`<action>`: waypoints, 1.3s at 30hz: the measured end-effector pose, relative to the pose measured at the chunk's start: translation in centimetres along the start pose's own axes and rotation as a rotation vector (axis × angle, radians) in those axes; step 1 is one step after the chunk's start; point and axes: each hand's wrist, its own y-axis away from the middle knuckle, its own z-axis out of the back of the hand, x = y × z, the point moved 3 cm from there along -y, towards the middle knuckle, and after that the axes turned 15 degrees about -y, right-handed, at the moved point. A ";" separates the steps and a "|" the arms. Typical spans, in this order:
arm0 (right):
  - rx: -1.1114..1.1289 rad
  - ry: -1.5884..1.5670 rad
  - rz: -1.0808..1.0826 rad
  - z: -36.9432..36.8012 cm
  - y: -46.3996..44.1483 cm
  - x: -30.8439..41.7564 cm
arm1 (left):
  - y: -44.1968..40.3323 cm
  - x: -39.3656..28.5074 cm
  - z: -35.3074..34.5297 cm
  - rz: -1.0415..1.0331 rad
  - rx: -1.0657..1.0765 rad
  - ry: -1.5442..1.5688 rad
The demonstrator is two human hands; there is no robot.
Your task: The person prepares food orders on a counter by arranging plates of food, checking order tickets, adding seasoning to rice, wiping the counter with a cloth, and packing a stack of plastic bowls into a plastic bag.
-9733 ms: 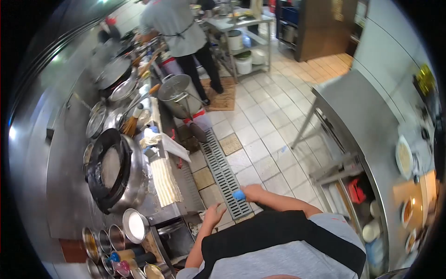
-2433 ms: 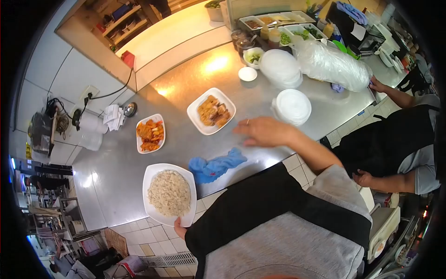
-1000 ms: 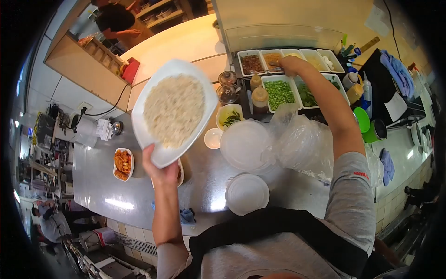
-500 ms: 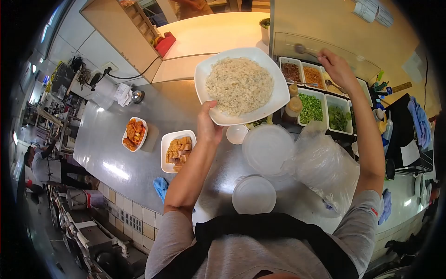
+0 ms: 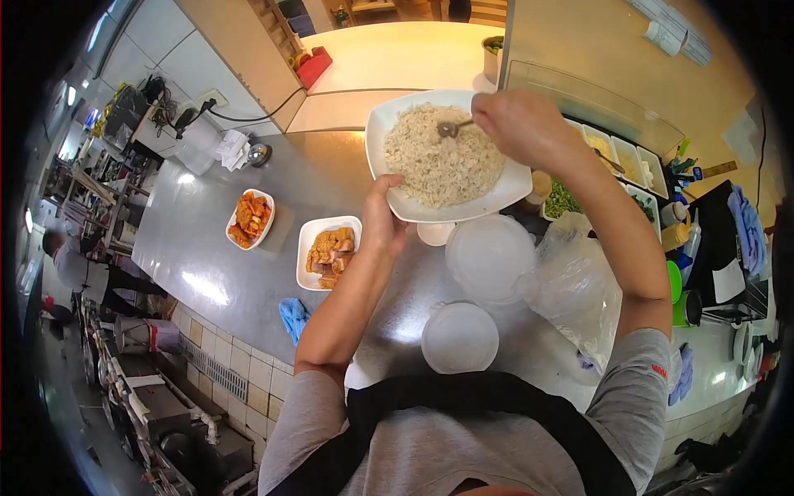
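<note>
My left hand (image 5: 385,219) grips the near left edge of a white square bowl (image 5: 517,180), held up above the counter. Cooked rice (image 5: 442,169) is heaped in it. Over the far part of the rice, my right hand (image 5: 525,124) holds a small metal spoon (image 5: 449,129), its fingers closed round the handle. Whether the spoon touches the rice I cannot tell. Below and left of the bowl stands a white dish of sliced golden-brown food (image 5: 332,252). Farther left is a dish of orange-red food (image 5: 251,218).
Topping trays (image 5: 628,161) line the right side, with chopped green onion (image 5: 562,200) partly behind my right arm. Round translucent lids (image 5: 490,258) and a clear plastic bag (image 5: 575,277) lie on the steel counter (image 5: 198,231). A blue cloth (image 5: 293,318) is at its near edge. Another person (image 5: 83,269) stands far left.
My right hand has moved left with the spoon, from above the topping trays to over the rice. The bowl stays in my left hand; the view has shifted slightly.
</note>
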 end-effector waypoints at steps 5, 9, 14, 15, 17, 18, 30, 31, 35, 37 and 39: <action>0.005 0.085 -0.007 -3.2 -2.2 -2.1 | 0.5 0.5 0.4 -0.018 0.026 0.046; 0.030 0.093 -0.038 -1.9 -2.0 -2.5 | 1.0 0.6 0.4 -0.006 0.016 0.069; 0.107 -0.007 0.053 0.3 0.1 1.5 | 1.1 0.6 0.4 0.004 -0.021 0.034; 0.142 -0.001 0.088 -1.2 0.2 1.7 | 1.1 0.5 0.3 0.005 -0.019 0.019; 0.254 0.038 0.061 -3.4 0.3 2.8 | 1.1 0.5 0.2 0.009 -0.016 0.005; 0.239 0.037 0.072 -3.4 0.4 2.9 | 1.0 0.5 0.2 0.011 -0.017 0.008; 0.279 0.020 -0.014 -0.6 4.1 -0.2 | 1.8 0.2 1.9 0.003 -0.052 0.089; 0.240 -0.019 -0.035 0.3 4.0 -0.1 | 2.0 0.2 2.0 0.008 -0.050 0.093; 0.138 -0.062 -0.075 1.3 2.5 -0.8 | 1.7 0.9 2.5 -0.006 -0.032 0.126; 0.150 -0.058 -0.086 -1.2 2.1 -1.9 | 2.0 1.0 2.4 -0.024 0.009 0.150; 0.130 -0.170 -0.042 -0.6 2.3 -3.2 | 2.0 0.9 2.6 -0.037 -0.014 0.138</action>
